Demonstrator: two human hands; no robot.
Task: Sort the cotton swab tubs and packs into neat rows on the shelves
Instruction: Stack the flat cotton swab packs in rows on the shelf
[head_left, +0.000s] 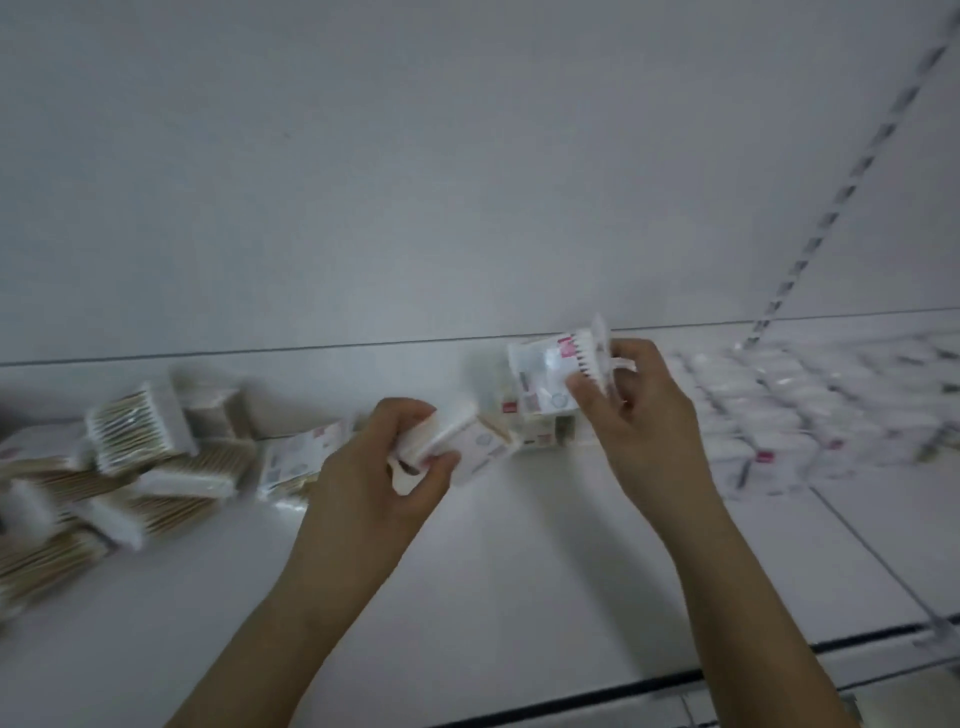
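Observation:
My left hand (384, 467) grips a flat white swab pack (467, 441) just above the white shelf (519, 582), near its middle. My right hand (644, 410) holds a second white pack (550, 374) with a red label, lifted and tilted, close to the back wall. A few more packs (545, 431) lie on the shelf between my hands. A loose heap of wooden-stick swab packs (135, 467) lies at the left. Rows of white packs (810, 421) fill the shelf at the right. The view is blurred.
The white back panel (415, 182) rises behind the shelf. A slotted metal upright (831, 208) runs diagonally at the right. The shelf's front edge has a dark strip (675, 680). Bare shelf surface lies in front of my hands.

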